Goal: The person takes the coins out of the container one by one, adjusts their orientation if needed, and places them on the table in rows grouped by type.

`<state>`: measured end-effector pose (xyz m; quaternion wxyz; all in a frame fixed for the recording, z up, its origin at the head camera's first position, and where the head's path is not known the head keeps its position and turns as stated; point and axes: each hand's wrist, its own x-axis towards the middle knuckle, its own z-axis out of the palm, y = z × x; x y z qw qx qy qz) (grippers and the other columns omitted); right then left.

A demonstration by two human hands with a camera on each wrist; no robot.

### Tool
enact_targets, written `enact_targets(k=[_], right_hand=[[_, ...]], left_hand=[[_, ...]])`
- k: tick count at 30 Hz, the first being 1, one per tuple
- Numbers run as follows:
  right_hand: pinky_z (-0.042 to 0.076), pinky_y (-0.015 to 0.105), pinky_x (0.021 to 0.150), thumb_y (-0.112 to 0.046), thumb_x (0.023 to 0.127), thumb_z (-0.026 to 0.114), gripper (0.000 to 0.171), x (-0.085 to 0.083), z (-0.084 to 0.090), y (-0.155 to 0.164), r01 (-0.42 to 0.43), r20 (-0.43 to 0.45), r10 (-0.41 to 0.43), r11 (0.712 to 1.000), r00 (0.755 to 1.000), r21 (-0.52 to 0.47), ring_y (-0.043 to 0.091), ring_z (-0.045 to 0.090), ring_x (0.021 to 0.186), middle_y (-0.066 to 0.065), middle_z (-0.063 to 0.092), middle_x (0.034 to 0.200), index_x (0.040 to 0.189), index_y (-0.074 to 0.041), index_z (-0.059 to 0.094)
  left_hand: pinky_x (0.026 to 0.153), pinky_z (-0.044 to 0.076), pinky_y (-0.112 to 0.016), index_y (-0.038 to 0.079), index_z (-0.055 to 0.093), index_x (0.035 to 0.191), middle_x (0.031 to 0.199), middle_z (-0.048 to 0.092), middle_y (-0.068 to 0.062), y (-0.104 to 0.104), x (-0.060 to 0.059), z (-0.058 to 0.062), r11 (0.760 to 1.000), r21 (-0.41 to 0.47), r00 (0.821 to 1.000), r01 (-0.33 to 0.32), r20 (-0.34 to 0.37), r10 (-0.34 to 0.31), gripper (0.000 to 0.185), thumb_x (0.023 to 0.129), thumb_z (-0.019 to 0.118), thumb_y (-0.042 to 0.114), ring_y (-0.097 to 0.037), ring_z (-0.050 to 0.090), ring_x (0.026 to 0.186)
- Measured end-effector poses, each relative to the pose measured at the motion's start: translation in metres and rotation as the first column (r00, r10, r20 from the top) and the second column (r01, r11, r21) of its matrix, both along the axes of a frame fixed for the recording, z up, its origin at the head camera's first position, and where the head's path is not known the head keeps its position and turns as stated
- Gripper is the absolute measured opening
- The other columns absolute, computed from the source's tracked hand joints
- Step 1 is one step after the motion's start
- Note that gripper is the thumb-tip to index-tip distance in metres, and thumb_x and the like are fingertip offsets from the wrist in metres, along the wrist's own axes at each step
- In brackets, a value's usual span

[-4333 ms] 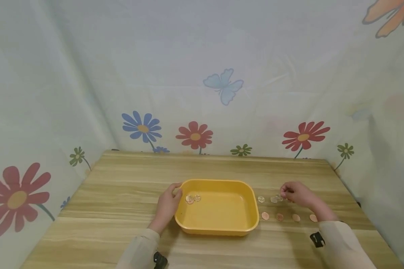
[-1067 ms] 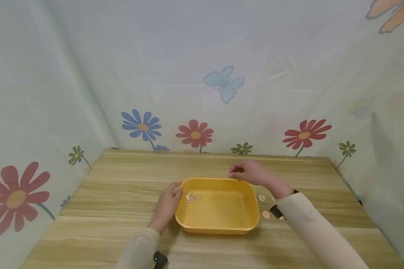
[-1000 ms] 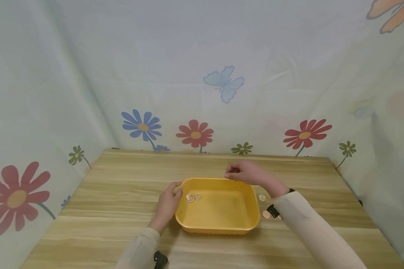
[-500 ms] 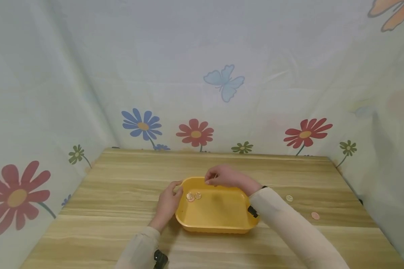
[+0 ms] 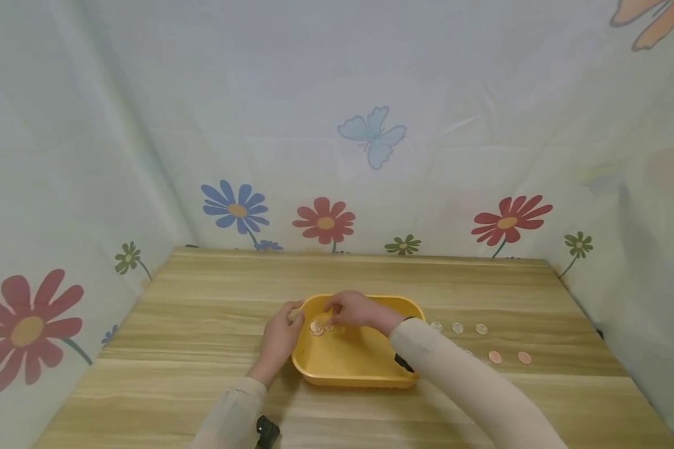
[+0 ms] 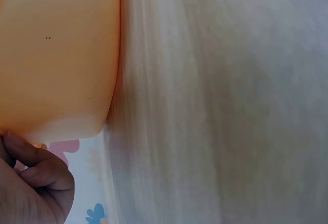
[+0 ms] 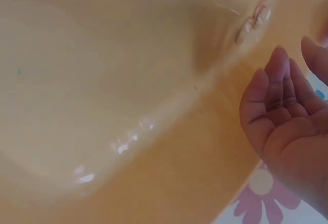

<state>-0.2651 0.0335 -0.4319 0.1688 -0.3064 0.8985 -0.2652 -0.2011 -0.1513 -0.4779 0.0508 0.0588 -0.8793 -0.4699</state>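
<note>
My left hand (image 5: 281,340) grips the left rim of a yellow plastic tray (image 5: 365,379), thumb over the edge; in the left wrist view its curled fingers (image 6: 48,165) are at the tray's corner. My right hand (image 5: 356,308) is over the tray's left half, fingertips pointing down close to a small group of round coins (image 5: 316,328) on the tray floor. The right wrist view has those coins (image 7: 253,21) beyond the loosely bent fingers (image 7: 256,90), with a gap between thumb and fingers and nothing seen held there.
Right of the tray, several silvery coins (image 5: 457,327) lie in a back row and copper-coloured coins (image 5: 495,357) in a front row, partly covered by the right sleeve (image 5: 460,368). Everything stands on a wood-grain table (image 5: 213,287) with a flowered curtain (image 5: 269,125) around it.
My right hand has gone from the coins on the table, pinching a coin, over the tray's back rim and down to the left inside it. The pinched coin no longer shows. The left hand stays put.
</note>
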Motion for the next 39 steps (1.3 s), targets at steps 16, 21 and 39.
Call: enact_targets(k=[16, 21, 39], right_hand=[[0.055, 0.027, 0.08, -0.014, 0.092, 0.075, 0.023, -0.002, -0.043, -0.018, 0.017, -0.05, -0.023, 0.994, 0.998, -0.11, 0.015, 0.062, 0.085, 0.014, 0.075, 0.098, 0.106, 0.003, 0.071], [0.056, 0.032, 0.085, -0.014, 0.092, 0.075, 0.023, -0.003, -0.043, -0.022, 0.034, -0.047, -0.038, 0.995, 0.998, -0.094, 0.02, 0.067, 0.091, 0.014, 0.076, 0.102, 0.108, 0.002, 0.072], [0.056, 0.034, 0.087, -0.015, 0.087, 0.079, 0.016, -0.002, -0.041, -0.032, 0.031, -0.12, -0.029, 0.999, 0.992, 0.019, 0.02, 0.068, 0.091, 0.009, 0.077, 0.098, 0.097, -0.003, 0.074]], left_hand=[[0.05, 0.041, -0.024, 0.004, 0.062, 0.135, 0.061, 0.055, -0.003, 0.0, 0.0, -0.002, 1.0, 0.0, 1.0, 0.003, -0.006, -0.003, 0.035, 0.103, 0.054, 0.016, -0.009, 0.045, 0.053], [0.05, 0.04, -0.024, 0.005, 0.061, 0.137, 0.061, 0.054, -0.004, 0.0, 0.0, 0.0, 1.0, 0.002, 1.0, 0.01, 0.005, -0.01, 0.036, 0.104, 0.054, 0.016, -0.009, 0.045, 0.053], [0.049, 0.04, -0.023, 0.004, 0.062, 0.136, 0.062, 0.058, -0.006, -0.002, -0.002, 0.001, 1.0, 0.014, 1.0, 0.007, 0.001, -0.007, 0.037, 0.103, 0.054, 0.016, -0.009, 0.045, 0.052]])
